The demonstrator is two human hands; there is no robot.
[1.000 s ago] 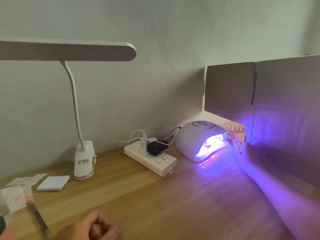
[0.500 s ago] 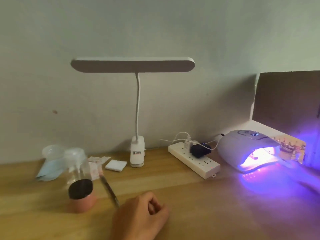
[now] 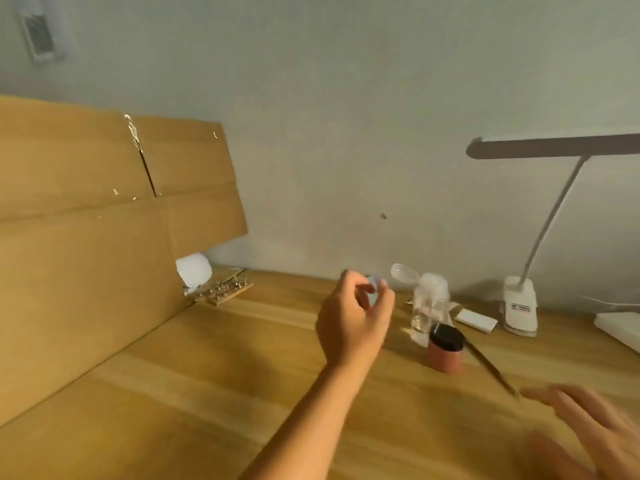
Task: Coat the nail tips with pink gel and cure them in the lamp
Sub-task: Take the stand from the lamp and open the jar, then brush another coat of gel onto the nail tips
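1. Two hands in shot: the left hand [image 3: 353,320] is up over the desk [image 3: 207,393] with its fingers curled in, right in front of something pale blue. Honestly can't tell if it's pinching that or just passing in front of it
2. The right hand [image 3: 585,420] is low in the corner and blurry, fingers spread flat and holding nothing, with the tips just beside the end of the brush [image 3: 490,367]
3. The pink gel jar [image 3: 445,348] sits with its lid on next to the clear bottle [image 3: 429,303], brush lying just beside it. My guess is it's all parked within easy reach for the next coat
4. A nail tip rack [image 3: 225,289] waits at the foot of the cardboard [image 3: 86,271], well apart from the jar. Probably the next batch
5. Versus half a second ago, the view has swung left, so the glowing curing lamp and the rack at it are out of frame. The desk lamp [image 3: 519,306] has slid to the right edge, the left hand has come up from a fist on the desk, and the right hand is back from the lamp side
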